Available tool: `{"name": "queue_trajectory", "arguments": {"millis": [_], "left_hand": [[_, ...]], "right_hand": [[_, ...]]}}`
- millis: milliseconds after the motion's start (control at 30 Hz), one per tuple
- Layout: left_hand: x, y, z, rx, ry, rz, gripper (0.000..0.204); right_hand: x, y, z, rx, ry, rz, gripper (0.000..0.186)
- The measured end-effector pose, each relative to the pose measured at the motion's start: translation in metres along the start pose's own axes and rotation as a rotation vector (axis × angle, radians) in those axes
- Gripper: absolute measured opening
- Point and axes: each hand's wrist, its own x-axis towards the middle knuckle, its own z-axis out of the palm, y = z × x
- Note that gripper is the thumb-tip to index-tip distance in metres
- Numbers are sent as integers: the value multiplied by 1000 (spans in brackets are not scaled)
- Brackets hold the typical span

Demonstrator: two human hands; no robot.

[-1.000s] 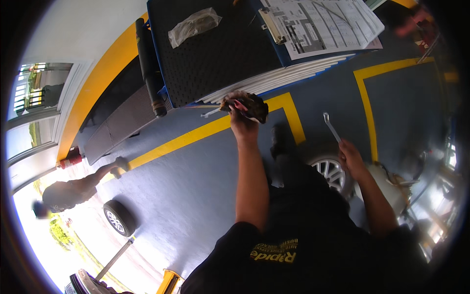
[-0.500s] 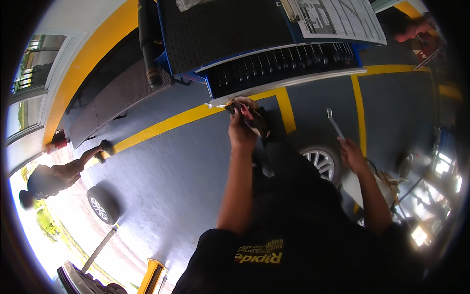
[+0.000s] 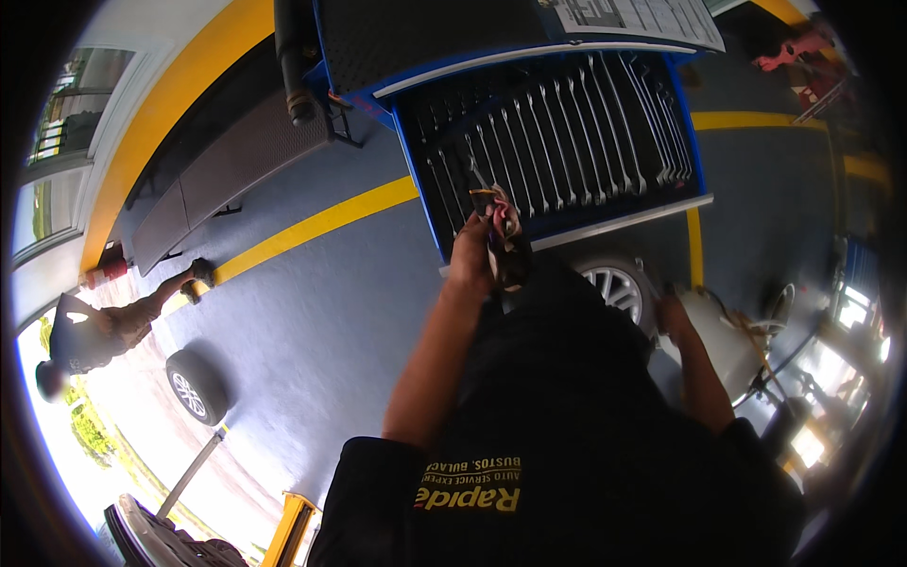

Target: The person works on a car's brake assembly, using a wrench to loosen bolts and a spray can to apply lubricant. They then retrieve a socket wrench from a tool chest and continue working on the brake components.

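Note:
My left hand (image 3: 470, 257) is closed around a crumpled, stained rag (image 3: 511, 248) with a pink patch, over the front of an open tool drawer (image 3: 576, 230). A short metal end pokes up beyond the rag; whether it is in my hand or in the drawer, I cannot tell. Rows of combination wrenches (image 3: 550, 146) lie in the drawer's black lining, with bent-ended wrenches (image 3: 661, 118) at its right. Down to the right, my right hand (image 3: 672, 317) is closed on a wrench (image 3: 648, 276), blurred and partly lost against the alloy wheel behind it.
Above the drawer is the blue cabinet's black ribbed top (image 3: 406, 42), with a sheet of paper (image 3: 642, 21) on it. An alloy wheel (image 3: 614, 291) is close by my legs. Leftward are a long grey bench (image 3: 222, 175), a loose wheel (image 3: 196, 387) and a walking person (image 3: 104, 331).
The drawer now stands much further out, showing the full rows of wrenches. My left hand with the rag has come lower and over its front. My right hand has lowered with the wrench.

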Motion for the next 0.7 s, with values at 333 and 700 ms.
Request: {"name": "queue_trajectory", "arguments": {"millis": [333,700], "left_hand": [[-40,-14,4,-229,-174,-39,29],[-44,-1,6,323,91,-263,19]], "right_hand": [[-22,-4,4,400,-33,293,29],[-13,-38,-13,425,-99,362,25]]}}
